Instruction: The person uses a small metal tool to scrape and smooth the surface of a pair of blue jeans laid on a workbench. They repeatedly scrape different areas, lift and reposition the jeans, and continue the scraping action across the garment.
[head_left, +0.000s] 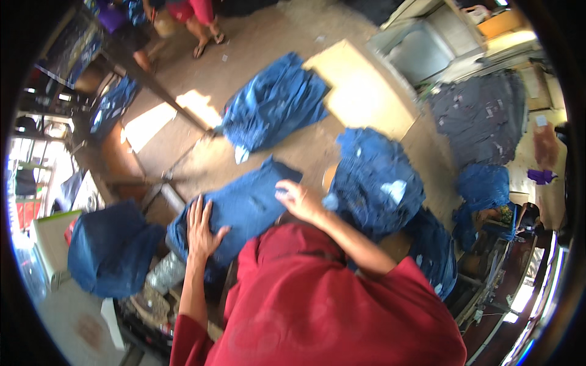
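A blue cloth (247, 198) lies in front of the red shirt (336, 305), at its eleven o'clock. Taking the cloth as the clock's middle, the left hand (206, 232) is at eight, flat with fingers spread, pressing on it and gripping nothing. The right hand (300, 200) is at three, fingers loosely bent, nothing seen in its grip (I can't tell if its tips touch the cloth). To smooth the cloth well, I think one palm should pin it while the other sweeps out to the edge, so no folds get trapped.

The cloth looks thick and tough, like jeans, with a long, mostly flat top. At three o'clock a blue heap (378, 183) is lumpy and crumpled, with paler patches. Around half past twelve, another blue pile (274, 104) has deep wrinkles. At half past one lies a stiff, flat, pale board (366, 91).
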### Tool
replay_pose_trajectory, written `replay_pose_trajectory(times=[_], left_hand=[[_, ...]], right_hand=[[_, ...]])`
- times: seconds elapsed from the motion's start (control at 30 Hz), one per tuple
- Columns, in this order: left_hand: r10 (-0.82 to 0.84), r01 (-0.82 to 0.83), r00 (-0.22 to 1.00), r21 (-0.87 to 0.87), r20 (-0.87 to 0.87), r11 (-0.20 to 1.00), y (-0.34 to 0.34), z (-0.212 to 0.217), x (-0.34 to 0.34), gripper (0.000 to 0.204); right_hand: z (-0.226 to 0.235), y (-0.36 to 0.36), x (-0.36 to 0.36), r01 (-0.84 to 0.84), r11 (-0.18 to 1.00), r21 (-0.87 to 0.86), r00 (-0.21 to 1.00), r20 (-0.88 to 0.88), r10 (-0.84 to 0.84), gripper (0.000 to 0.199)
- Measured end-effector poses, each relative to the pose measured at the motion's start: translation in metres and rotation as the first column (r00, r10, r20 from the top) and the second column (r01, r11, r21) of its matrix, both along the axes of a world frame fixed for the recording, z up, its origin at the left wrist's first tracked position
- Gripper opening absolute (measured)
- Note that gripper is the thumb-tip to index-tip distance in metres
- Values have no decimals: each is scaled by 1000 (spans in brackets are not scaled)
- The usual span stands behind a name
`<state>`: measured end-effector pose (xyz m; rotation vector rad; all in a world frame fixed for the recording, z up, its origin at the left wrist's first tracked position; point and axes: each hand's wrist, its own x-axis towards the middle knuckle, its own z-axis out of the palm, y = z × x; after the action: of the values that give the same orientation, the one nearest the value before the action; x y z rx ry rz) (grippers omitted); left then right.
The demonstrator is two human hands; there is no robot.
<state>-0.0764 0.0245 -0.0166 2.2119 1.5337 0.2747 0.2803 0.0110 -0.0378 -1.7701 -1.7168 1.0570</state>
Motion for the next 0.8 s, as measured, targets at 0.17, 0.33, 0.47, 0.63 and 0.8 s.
replay_pose_trajectory(times=[0.17, 0.33, 0.47, 0.63, 0.8], left_hand=[[92, -119, 987, 215, 129, 969, -14, -5, 44, 27], [193, -224, 958, 131, 212, 966, -21, -15, 96, 21], [188, -223, 964, 187, 188, 957, -20, -28, 100, 19], [138, -153, 983, 125, 121, 980, -19, -35, 97, 20], [-3, -47, 972, 210, 234, 976, -18, -28, 100, 21]], right_hand=[[-3, 3, -11, -77, 997, 13, 996, -53, 78, 24], [1, 11, -42, -53, 995, -85, 999, -15, 52, 28], [3, 8, -58, -78, 969, -235, 988, 114, 107, 35], [-21, 16, -53, -150, 942, -299, 989, -35, 147, 43], [-37, 7, -41, 18, 824, -566, 952, -242, -187, 43]])
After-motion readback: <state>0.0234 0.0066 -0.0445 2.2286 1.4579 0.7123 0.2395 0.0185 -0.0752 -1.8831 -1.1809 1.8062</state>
